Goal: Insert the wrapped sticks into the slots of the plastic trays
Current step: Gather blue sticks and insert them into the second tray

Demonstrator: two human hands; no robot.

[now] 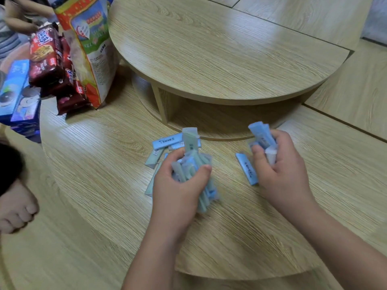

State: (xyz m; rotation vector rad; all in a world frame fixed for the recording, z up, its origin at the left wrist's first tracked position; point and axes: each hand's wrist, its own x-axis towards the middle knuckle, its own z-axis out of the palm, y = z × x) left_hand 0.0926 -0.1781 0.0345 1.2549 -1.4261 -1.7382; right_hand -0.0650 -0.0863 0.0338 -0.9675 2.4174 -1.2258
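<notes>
The wrapped sticks [167,141] lay mostly in a loose heap on the low wooden table [104,185], pale blue and green, a few crossing one another. One more stick [247,168] lay apart, just beside the right hand [280,170]. The left hand [178,185] had its fingers curled round a bundle in what looked like a clear plastic tray [209,191], with several sticks already standing in it. The right hand gripped a few sticks [262,135] that poked up past its fingers. Something pale sat under them, and I couldn't tell whether it was a second tray.

To my eye the sticks were light and fairly stiff, with slick wrappers that would slide easily. A pinch near one end would leave the other free to find a slot. The thin tray looked as if it would flex, so it wanted holding by its sides.

Off to the left stood red snack packets [46,55], blue boxes [16,91] and a tall printed bag [90,38]. Beyond the hands rose the table's upper tier [209,49].
</notes>
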